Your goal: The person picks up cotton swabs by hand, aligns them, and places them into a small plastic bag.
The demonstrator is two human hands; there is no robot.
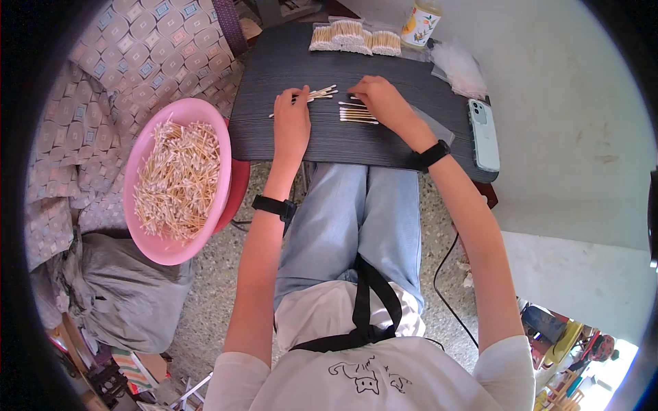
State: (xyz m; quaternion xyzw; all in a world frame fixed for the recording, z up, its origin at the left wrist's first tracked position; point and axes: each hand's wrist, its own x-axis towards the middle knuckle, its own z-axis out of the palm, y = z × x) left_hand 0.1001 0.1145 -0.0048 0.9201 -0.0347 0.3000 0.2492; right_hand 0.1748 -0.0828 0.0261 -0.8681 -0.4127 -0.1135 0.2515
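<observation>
Several loose cotton swabs (322,93) fan out to the right from under the fingers of my left hand (292,123), and one white tip pokes out on the hand's other side. That hand is closed over them at the dark table's surface. To the right, a small row of cotton swabs (358,116) lies side by side on the table. Over the far end of this row is my right hand (385,104), its fingertips pinched together. Whatever sits between those fingertips is too small or hidden to make out.
Left of the black table (274,65) stands a pink basin (225,164) heaped with cotton swabs. Bagged swab bundles (349,38) line the far edge beside a jar (420,26). Clear plastic bags (460,68) and a pale phone (484,137) lie at the right edge.
</observation>
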